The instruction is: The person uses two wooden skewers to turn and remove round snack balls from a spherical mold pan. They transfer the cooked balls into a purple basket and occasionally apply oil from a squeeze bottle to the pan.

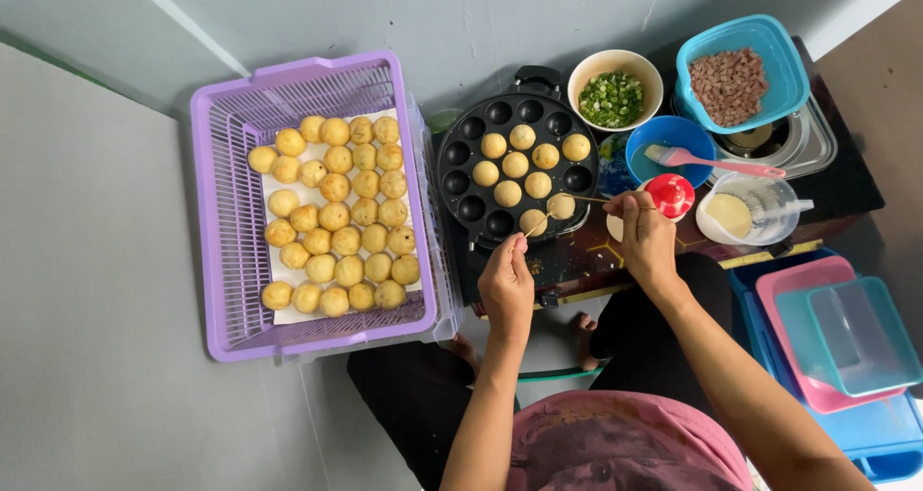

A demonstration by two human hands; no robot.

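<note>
Purple basket (pixel 216 212): the biggest thing here, at nine o'clock of the pan, lined with white paper and packed with rows of golden fried balls (pixel 336 215).
Stacked containers (pixel 846 347): pink and teal tubs on a blue one, at four o'clock of the pan, well apart from both hands.
Round black pan (pixel 481 164): moulded with round hollows, sitting on the dark stove top; the hollows along its left rim are empty.
Teal tub (pixel 784 73): at two o'clock of the pan, holding chopped pinkish-brown bits.
White bowl (pixel 615 92): just beside the pan at one o'clock, filled with chopped green onion.
Blue bowl (pixel 670 150): at three o'clock, a pink brush resting in it.
Clear jug (pixel 745 212): pale batter inside, beside the red-capped bottle (pixel 670 195).
Dough balls in the pan (pixel 519 169): about ten pale golden ones, clustered centre to right.
Right hand (pixel 646 241): at four o'clock of the pan, fingers pinched on a thin wooden skewer (pixel 586 200) whose tip touches a ball at the lower right rim.
Left hand (pixel 507 284): at six o'clock, fingertips pinched on a second skewer (pixel 536 226), its tip at the lowest ball.
</note>
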